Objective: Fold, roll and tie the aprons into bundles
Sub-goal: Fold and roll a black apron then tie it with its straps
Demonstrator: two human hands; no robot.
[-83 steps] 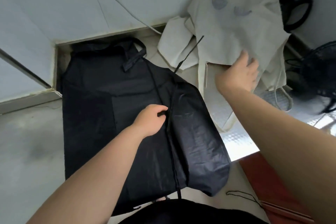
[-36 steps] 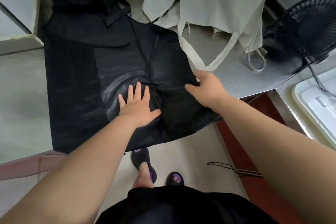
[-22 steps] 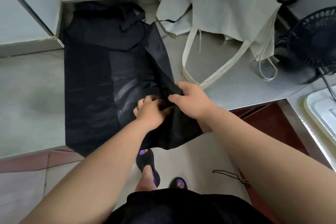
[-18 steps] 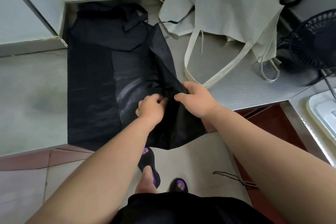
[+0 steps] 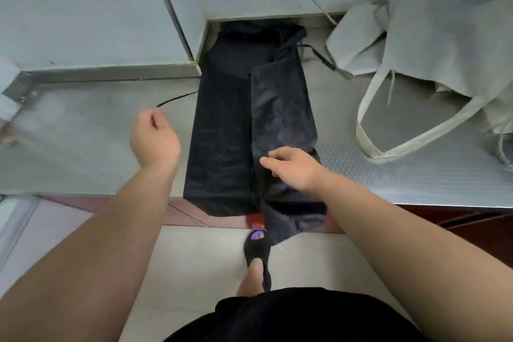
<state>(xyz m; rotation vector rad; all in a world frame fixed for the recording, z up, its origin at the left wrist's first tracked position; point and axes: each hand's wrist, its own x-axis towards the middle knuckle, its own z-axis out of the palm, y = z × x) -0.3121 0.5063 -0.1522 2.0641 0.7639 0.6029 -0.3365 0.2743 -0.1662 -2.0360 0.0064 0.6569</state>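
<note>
Head view shows the right hand [image 5: 294,169] lying with relaxed fingers on the black apron [image 5: 222,133], pressing its folded-over right flap. The left hand [image 5: 155,139] is just beside the apron with curled fingers. The thin tie cord [image 5: 177,98] ends right at them, but whether it is pinched I cannot tell. The apron lies as a long narrow strip on the steel table [image 5: 83,141], and its near end hangs over the edge. I judge the cloth light, soft and a little slippery, so it is best taken at the hanging hem with both hands. No brand or writing can be read, also not on the pale tote bag [image 5: 430,36].
</note>
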